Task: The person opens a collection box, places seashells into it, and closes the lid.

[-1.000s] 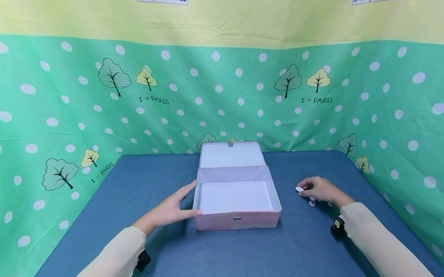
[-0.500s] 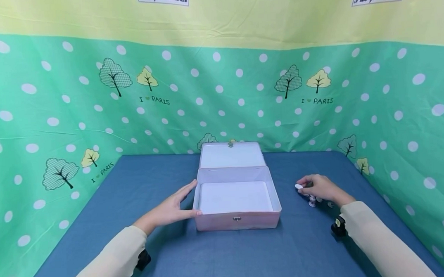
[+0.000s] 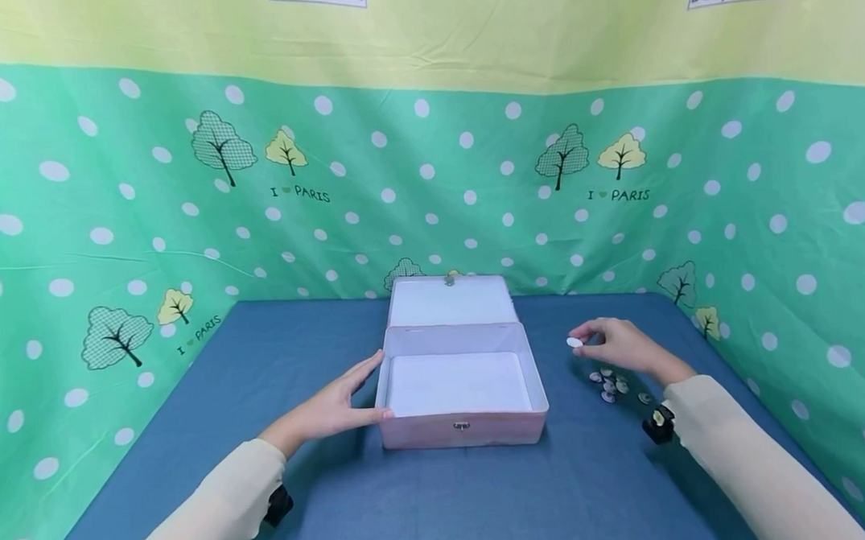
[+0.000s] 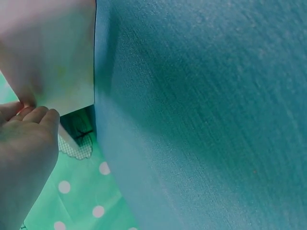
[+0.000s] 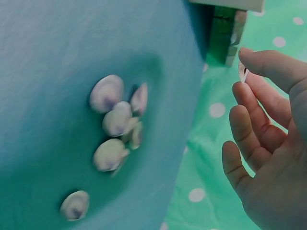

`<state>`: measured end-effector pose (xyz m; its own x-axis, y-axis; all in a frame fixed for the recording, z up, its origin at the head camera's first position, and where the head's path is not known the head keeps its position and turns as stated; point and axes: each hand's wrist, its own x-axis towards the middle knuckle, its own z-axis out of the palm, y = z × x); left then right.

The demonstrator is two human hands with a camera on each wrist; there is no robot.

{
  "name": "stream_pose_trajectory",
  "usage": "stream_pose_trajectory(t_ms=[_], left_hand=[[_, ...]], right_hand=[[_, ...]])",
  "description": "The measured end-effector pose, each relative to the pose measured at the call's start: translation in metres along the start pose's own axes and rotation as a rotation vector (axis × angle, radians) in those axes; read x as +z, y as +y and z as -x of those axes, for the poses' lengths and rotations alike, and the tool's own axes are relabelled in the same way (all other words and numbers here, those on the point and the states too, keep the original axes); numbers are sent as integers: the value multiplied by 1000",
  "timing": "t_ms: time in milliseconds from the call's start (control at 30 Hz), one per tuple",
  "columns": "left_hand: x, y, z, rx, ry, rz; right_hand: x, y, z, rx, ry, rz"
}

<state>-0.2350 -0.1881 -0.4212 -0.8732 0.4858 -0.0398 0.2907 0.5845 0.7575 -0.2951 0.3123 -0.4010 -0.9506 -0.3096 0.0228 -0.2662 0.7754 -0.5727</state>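
White shell (image 3: 574, 342), pinched at the fingertips of the right hand (image 3: 619, 347), held above the blue tabletop (image 3: 457, 502).
Below the grip, more shells (image 5: 117, 120), mostly clustered, one apart toward the wrist; left of the grip, pink box (image 3: 421, 433) with lid (image 3: 450, 303) tipped back; past it, left hand (image 3: 330, 410) with thumb and fingers spread, touching the box; beyond the grip, spotted green curtain (image 3: 489, 231).
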Motion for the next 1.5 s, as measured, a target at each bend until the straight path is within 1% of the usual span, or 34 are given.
stream_pose_trajectory(t_ms=[267,433,600,767,933,1100,1233,1500], left_hand=[[-1,1,-1,2,4,0],[-2,1,-2,7,3,7],[-2,0,-2,4,2,11],[-1,-1,-2,-3,2,20],[0,-2,-2,-5,4,28],[0,-2,-2,-7,6,31],[0,-2,-2,-4,7,34],[1,-1,0,-3,3,45]], right_hand=[[-8,-26,-12,-78,1,2],[-9,-45,-22,-111,14,12],[-9,-67,-31,-167,3,7],[-7,-91,-42,-201,2,4],[-1,-113,-54,-281,-5,18],[8,-133,-64,-342,-52,-11],[18,-144,-73,-375,-78,-19],[38,-160,-93,-396,-128,-15]])
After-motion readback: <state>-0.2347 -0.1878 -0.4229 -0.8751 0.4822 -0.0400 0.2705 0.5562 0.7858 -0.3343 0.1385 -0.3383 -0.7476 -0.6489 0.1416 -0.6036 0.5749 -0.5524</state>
